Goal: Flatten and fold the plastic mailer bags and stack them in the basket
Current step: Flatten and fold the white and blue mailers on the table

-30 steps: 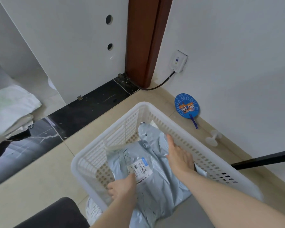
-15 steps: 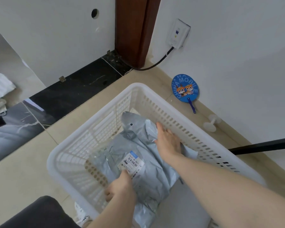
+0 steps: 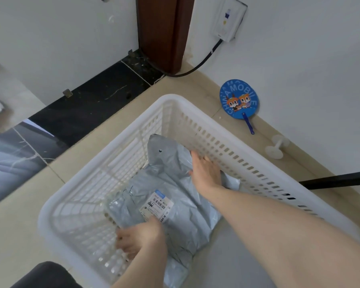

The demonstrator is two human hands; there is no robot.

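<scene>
A white slotted plastic basket (image 3: 233,146) stands on the beige floor. Inside it lies a grey plastic mailer bag (image 3: 181,202), folded and crumpled, with a white barcode label (image 3: 157,205) facing up. One corner of the bag sticks up against the far wall of the basket. My left hand (image 3: 141,238) presses flat on the bag's near left edge, beside the label. My right hand (image 3: 205,170) lies flat on the bag's far right part, fingers straight, close to the basket's right wall. More grey plastic shows under the bag at the near side.
A round blue hand fan (image 3: 239,99) leans on the wall to the right, with a small white plastic spool (image 3: 276,146) near it. A black cable (image 3: 197,65) runs from a wall socket (image 3: 229,19) past a brown door frame (image 3: 162,32). A black bar (image 3: 337,180) crosses the right edge.
The view has dropped and closed in on the basket. Both hands have pushed the bag deeper into the basket; the left hand slid to the bag's near left edge.
</scene>
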